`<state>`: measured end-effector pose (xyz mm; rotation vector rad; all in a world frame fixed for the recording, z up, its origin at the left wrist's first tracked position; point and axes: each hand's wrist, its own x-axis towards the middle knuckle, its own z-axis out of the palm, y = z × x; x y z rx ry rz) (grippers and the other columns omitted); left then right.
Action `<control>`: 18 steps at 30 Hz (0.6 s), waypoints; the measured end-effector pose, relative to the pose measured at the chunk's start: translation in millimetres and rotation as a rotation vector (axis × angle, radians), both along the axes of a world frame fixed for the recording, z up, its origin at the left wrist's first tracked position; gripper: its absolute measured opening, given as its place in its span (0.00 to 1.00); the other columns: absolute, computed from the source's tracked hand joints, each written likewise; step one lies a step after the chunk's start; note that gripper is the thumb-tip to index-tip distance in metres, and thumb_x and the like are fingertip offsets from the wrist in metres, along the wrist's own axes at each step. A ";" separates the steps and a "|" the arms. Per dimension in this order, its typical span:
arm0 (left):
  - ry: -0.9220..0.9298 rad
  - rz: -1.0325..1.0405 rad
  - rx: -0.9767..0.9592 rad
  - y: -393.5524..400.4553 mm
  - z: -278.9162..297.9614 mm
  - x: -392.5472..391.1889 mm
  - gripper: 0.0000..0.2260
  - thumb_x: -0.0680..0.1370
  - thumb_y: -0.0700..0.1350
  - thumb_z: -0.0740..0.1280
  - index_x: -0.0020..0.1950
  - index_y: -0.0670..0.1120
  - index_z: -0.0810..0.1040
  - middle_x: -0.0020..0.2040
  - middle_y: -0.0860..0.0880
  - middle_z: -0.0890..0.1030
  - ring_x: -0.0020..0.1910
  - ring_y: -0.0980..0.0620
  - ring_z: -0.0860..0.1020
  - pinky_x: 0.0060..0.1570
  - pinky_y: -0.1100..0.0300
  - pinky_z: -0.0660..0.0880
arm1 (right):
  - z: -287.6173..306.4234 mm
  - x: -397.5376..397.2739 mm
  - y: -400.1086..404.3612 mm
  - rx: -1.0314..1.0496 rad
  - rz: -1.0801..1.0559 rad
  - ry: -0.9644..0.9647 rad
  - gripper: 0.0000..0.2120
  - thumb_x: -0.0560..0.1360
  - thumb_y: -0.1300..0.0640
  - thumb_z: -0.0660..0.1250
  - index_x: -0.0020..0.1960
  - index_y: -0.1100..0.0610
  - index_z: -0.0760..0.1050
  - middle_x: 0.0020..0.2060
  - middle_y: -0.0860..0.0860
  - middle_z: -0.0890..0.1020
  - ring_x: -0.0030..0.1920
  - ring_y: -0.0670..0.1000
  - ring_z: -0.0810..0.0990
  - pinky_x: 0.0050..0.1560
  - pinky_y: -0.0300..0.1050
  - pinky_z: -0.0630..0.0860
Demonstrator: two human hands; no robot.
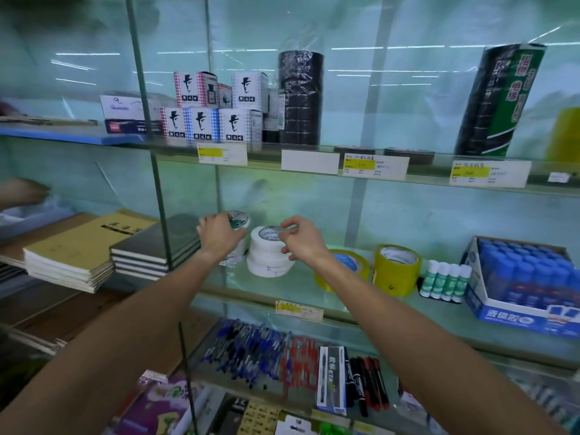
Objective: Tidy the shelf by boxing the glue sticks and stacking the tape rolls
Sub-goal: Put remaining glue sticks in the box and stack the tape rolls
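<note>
On the middle glass shelf (282,287) stands a stack of white tape rolls (266,255). My right hand (303,238) pinches the top roll of that stack at its rim. To the left, my left hand (219,235) grips a wrapped stack of tape rolls with a green and white label (239,219). Further right, one yellow tape roll (397,270) stands upright and another yellow tape roll (351,265) lies behind my right wrist. Several green and white glue sticks (445,281) stand beside an open blue box (514,312) full of blue-capped glue sticks.
Stacked notebooks (94,249) fill the left bay behind a glass divider (160,215). The upper shelf holds small boxes (213,111) and black tape columns (301,98). Pens and markers (282,356) lie on the shelf below. Price tags (298,309) line the shelf edges.
</note>
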<state>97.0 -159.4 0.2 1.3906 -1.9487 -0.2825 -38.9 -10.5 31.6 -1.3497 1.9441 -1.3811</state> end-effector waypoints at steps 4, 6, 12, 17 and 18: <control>-0.124 0.001 0.041 -22.3 -12.2 0.5 0.25 0.70 0.64 0.69 0.57 0.45 0.80 0.56 0.37 0.80 0.58 0.36 0.72 0.57 0.48 0.69 | 0.9 -6.2 0.3 0.014 0.007 0.025 0.07 0.77 0.59 0.64 0.55 0.55 0.75 0.48 0.56 0.83 0.42 0.57 0.85 0.39 0.53 0.82; -0.159 0.008 0.052 -25.8 -15.6 -0.2 0.26 0.71 0.65 0.68 0.55 0.43 0.80 0.56 0.36 0.79 0.58 0.35 0.73 0.57 0.48 0.70 | 1.6 -12.5 1.6 0.011 -0.005 0.035 0.07 0.77 0.58 0.64 0.54 0.55 0.75 0.48 0.56 0.83 0.41 0.56 0.85 0.37 0.50 0.81; -0.227 0.006 0.082 -31.8 -23.1 5.7 0.25 0.71 0.63 0.67 0.57 0.45 0.80 0.58 0.37 0.79 0.59 0.35 0.73 0.59 0.48 0.70 | -0.4 -30.6 12.4 -0.003 -0.048 0.032 0.04 0.76 0.58 0.65 0.50 0.55 0.76 0.42 0.55 0.82 0.40 0.58 0.85 0.37 0.51 0.82; -0.302 0.021 0.095 -30.4 -20.6 4.0 0.26 0.71 0.65 0.64 0.57 0.46 0.80 0.59 0.37 0.78 0.60 0.35 0.72 0.62 0.46 0.68 | 1.9 -47.3 28.6 -0.030 -0.083 0.039 0.03 0.77 0.59 0.64 0.50 0.55 0.76 0.39 0.51 0.80 0.36 0.55 0.84 0.33 0.45 0.78; -0.295 0.032 0.079 -23.7 -16.8 1.6 0.25 0.73 0.64 0.65 0.58 0.45 0.79 0.60 0.36 0.76 0.61 0.35 0.70 0.62 0.45 0.66 | 2.8 -51.5 32.9 -0.034 -0.088 0.048 0.04 0.77 0.59 0.64 0.50 0.55 0.76 0.39 0.52 0.81 0.37 0.56 0.84 0.34 0.45 0.78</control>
